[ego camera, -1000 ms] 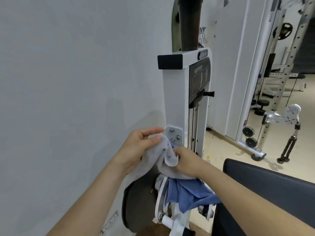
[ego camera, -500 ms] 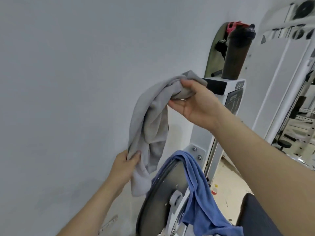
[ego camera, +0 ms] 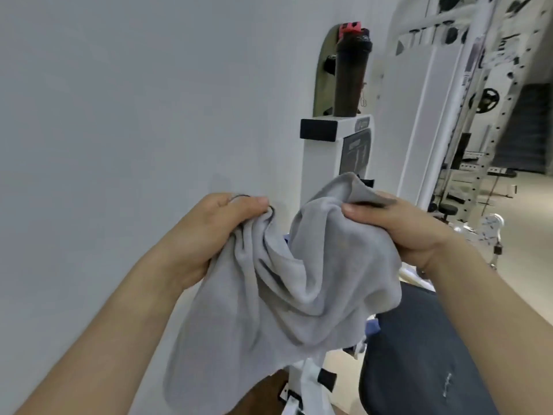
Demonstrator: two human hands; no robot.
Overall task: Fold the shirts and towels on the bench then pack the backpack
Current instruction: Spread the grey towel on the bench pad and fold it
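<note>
A grey towel (ego camera: 287,295) hangs bunched in the air between my two hands in front of a white gym machine. My left hand (ego camera: 209,235) grips its left edge, fingers curled round the cloth. My right hand (ego camera: 401,232) pinches the upper right corner, thumb on top. A sliver of blue cloth (ego camera: 372,327) peeks out behind the towel's lower right edge. The dark padded bench (ego camera: 419,354) lies at the lower right, partly under my right forearm. No backpack is in view.
The white machine column (ego camera: 320,163) stands right behind the towel with a dark shaker bottle (ego camera: 348,79) on top. A plain wall fills the left. Racks and weight plates (ego camera: 483,100) stand at the far right over a beige floor.
My right hand came down from above the column to chest height while my left hand rose. The towel, earlier hanging long, now spreads between both hands and hides the blue cloth.
</note>
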